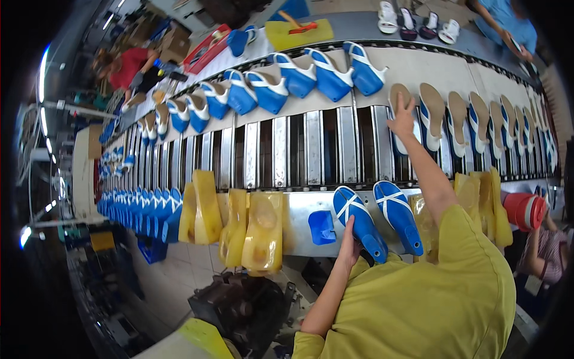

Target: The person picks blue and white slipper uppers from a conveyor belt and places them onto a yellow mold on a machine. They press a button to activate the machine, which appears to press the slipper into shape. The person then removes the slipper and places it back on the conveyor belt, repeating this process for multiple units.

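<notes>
My left hand (pixel 348 246) is closed around the side of a blue shoe last (pixel 362 224) with crossed white straps, held at the near ledge of the conveyor. Just right of it, a matching strapped blue last (pixel 397 215) lies on the ledge. My right arm reaches across the slats. On the far side, my right hand (pixel 403 118) grips a tan-soled sandal (pixel 399 94), with thumb and fingers on its edges. To its right stands a row of similar tan-soled sandals (pixel 433 110), with blue and white sides. Left of that hand stand several blue lasts with white straps (pixel 327 75).
Yellow translucent moulds (pixel 263 230) hang along the near ledge, left and right of me. A blue scrap piece (pixel 323 227) lies there too. Metal conveyor slats (pixel 281 152) run across. A red container (pixel 525 210) is at right. Other people work at the far left and far right.
</notes>
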`<state>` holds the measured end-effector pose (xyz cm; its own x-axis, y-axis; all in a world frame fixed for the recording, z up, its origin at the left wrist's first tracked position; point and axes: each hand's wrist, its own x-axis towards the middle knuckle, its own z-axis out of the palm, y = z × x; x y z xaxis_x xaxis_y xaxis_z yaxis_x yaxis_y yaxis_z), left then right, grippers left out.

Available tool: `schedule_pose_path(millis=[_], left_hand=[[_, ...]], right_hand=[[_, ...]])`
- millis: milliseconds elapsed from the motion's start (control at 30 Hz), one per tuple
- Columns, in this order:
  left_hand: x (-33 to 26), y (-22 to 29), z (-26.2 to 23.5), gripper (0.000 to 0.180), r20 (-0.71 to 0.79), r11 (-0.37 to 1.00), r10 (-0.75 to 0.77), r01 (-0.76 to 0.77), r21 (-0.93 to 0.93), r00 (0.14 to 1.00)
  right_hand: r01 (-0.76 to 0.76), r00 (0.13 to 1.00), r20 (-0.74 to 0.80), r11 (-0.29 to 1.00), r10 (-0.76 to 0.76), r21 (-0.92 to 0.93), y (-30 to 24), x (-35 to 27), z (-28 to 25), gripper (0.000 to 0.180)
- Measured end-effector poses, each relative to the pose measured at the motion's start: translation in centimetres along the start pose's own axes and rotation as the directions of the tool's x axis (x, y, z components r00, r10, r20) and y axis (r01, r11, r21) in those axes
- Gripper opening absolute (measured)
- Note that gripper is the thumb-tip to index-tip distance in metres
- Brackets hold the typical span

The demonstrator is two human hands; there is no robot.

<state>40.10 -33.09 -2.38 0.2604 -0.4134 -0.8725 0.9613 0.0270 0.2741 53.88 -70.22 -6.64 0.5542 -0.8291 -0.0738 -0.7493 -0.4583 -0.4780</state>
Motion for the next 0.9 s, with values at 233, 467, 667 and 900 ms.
schedule_pose_path(millis=[233,467,667,900], left_hand=[[-1.8,0.5,0.9,0.093,0.14,0.999,0.022,-0.015,-0.051,0.99],[-0.4,0.0,-1.0,0.087,0.216,0.998,-0.001,0.014,-0.057,0.976],[0.2,-1.2,-3.4,0.077,0.105,0.998,-0.024,0.03,-0.054,0.994],[1.0,-1.3,0.2,0.086,0.179,0.968,0.156,-0.115,-0.223,0.971]], right_hand=[[0.291,0.953,0.083,0.957,-0.29,0.008,7.3,-3.1,2.4,0.114],[0.172,0.984,0.047,0.985,-0.173,0.02,6.9,-3.3,2.6,0.116],[0.104,0.932,0.297,0.937,-0.209,0.333,6.0,-3.5,-5.3,0.103],[-0.518,0.82,0.56,0.264,-0.118,0.814,5.5,-4.7,-12.9,0.056]])
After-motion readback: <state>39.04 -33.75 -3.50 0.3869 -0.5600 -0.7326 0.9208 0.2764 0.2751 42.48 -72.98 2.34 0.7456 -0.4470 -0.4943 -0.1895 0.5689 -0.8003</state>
